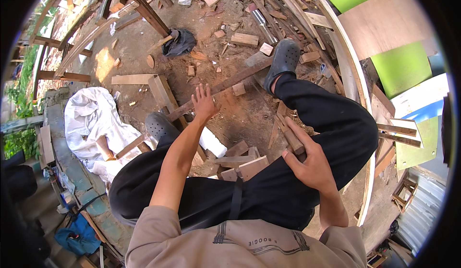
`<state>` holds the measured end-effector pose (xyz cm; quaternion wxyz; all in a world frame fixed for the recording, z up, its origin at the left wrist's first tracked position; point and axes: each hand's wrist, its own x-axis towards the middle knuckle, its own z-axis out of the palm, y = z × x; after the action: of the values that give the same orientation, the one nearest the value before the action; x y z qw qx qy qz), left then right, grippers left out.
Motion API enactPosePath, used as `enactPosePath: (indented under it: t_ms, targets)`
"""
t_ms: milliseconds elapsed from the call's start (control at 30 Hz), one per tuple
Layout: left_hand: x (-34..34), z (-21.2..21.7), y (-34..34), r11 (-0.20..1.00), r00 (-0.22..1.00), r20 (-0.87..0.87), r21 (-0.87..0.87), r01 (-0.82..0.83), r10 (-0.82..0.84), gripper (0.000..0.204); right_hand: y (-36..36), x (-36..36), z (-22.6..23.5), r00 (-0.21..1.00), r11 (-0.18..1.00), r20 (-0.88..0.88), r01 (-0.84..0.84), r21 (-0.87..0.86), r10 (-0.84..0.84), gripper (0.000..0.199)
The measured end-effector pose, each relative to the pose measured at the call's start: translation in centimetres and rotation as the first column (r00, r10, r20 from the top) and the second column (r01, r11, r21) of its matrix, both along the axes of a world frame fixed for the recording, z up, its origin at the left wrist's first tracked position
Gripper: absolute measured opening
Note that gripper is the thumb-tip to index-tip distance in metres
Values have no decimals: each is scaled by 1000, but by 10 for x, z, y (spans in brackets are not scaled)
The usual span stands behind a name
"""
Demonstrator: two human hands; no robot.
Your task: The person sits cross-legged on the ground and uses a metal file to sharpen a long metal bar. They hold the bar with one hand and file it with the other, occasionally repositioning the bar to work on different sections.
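Observation:
A long brown wooden strip (235,81) runs slantwise across the ground between my feet, one end near my right clog (284,59) and the other beyond my left clog (161,126). My left hand (205,103) is over this strip with its fingers spread and nothing in them; whether the palm touches the wood cannot be made out. In my right hand (309,167), beside my right thigh, is a wooden block (291,137), gripped between thumb and fingers. Its far end points toward the ground, where a thinner wood piece (273,131) shows next to it.
Wood offcuts (245,162) and a white block (212,142) lie between my legs. To the left is a white cloth (93,119). A black bag (179,42) sits ahead by a wooden post (144,8). A chisel-like metal tool (261,23) lies among scraps. Green panels (401,68) stand at right.

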<state>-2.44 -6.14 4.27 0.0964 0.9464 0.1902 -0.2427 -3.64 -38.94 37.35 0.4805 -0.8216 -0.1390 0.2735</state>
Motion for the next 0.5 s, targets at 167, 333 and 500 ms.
enactPosePath:
  t_ms: [167, 333, 500]
  targets:
    - [18, -14, -18, 992, 985, 131, 66, 107, -115, 112, 14, 5, -6, 987, 992, 144, -85, 88, 72, 74]
    - [13, -14, -56, 951, 938, 154, 20, 309, -309, 97, 15, -2, -3, 999, 997, 8, 42, 70, -43, 70]
    - [-12, -30, -40, 702, 711, 143, -113, 703, -689, 64, 24, -6, -1, 995, 998, -68, 67, -3, -67, 66]
